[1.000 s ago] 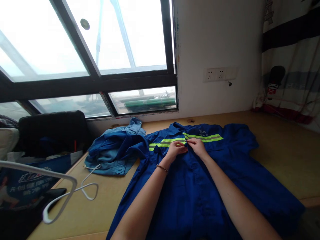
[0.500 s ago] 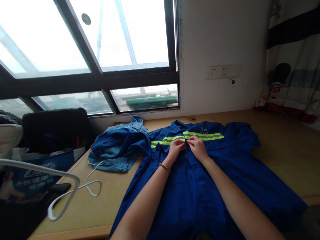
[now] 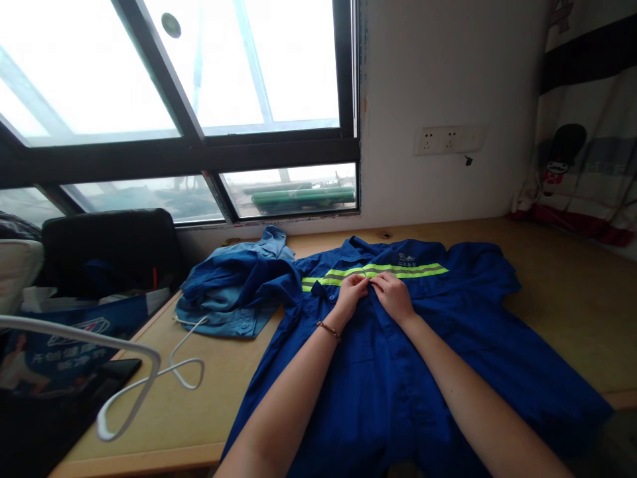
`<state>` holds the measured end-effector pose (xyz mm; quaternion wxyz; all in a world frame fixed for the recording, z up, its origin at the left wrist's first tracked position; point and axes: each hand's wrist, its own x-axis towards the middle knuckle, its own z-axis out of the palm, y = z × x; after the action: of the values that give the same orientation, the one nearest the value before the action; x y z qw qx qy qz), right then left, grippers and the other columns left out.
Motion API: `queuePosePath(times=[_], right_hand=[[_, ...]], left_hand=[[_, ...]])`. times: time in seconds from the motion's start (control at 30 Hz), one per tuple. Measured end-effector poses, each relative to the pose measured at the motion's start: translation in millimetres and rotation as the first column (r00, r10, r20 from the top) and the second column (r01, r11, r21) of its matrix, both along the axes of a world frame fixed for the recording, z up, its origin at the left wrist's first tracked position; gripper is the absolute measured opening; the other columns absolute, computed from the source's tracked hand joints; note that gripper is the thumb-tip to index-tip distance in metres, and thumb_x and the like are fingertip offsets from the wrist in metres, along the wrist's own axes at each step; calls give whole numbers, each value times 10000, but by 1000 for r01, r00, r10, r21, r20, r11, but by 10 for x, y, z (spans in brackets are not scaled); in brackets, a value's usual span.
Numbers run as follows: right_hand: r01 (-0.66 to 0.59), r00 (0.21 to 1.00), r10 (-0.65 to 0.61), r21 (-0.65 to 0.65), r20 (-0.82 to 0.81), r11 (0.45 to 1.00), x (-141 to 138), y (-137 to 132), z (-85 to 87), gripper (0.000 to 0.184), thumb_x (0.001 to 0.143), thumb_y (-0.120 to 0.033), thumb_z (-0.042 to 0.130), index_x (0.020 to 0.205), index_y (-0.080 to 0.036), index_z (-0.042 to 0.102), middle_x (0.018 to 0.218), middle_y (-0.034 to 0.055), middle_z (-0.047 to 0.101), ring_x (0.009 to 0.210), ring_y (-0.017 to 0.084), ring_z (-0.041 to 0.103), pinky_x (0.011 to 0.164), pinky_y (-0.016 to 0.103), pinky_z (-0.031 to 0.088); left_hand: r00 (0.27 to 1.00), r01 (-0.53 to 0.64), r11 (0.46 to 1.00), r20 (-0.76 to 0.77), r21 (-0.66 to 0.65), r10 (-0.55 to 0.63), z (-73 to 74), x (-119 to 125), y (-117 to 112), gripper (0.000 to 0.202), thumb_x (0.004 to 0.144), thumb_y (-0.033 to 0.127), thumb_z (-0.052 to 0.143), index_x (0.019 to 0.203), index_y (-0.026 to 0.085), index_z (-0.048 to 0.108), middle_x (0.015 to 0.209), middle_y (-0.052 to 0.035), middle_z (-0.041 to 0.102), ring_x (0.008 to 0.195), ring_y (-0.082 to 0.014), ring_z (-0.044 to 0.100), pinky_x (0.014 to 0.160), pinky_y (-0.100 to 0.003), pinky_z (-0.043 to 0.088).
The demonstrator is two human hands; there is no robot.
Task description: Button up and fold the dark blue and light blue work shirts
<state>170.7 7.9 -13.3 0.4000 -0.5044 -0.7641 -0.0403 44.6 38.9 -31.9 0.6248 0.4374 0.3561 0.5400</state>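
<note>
A dark blue work shirt with a yellow-green reflective stripe lies flat, front up, on the wooden table. My left hand and my right hand meet at the shirt's front placket just below the stripe. Both pinch the fabric edges there, fingers closed, fingertips almost touching. A beaded bracelet sits on my left wrist.
A crumpled lighter blue garment lies left of the shirt. A white clothes hanger juts over the table's left edge. Beyond it stand a black chair back and a blue printed bag. Wall sockets and a curtain lie behind.
My hands stay pinched at the placket and have shifted slightly up toward the stripe; the view has drifted a little.
</note>
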Motion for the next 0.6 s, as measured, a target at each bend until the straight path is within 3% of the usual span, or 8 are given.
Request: queuePosePath(times=[0.4,0.6], right_hand=[[-51,918,3,-111,-396,993,-8,66,-58,168,731,-175,508,872,-170,600,837,55,608,698,165,564,662,288,472],[-68,913,17,-111,-407,991,14,119,-132,248,754,-174,459,923,-183,641,876,56,586,671,139,551,655,271,471]], left_hand=[[986,-77,993,139,-95,90,-56,7,52,392,468,207,768,724,153,476,634,21,553,574,-96,564,599,-244,469],[986,-86,994,139,-66,94,-55,6,40,420,496,156,733,810,170,455,665,30,561,577,-78,558,588,-209,444]])
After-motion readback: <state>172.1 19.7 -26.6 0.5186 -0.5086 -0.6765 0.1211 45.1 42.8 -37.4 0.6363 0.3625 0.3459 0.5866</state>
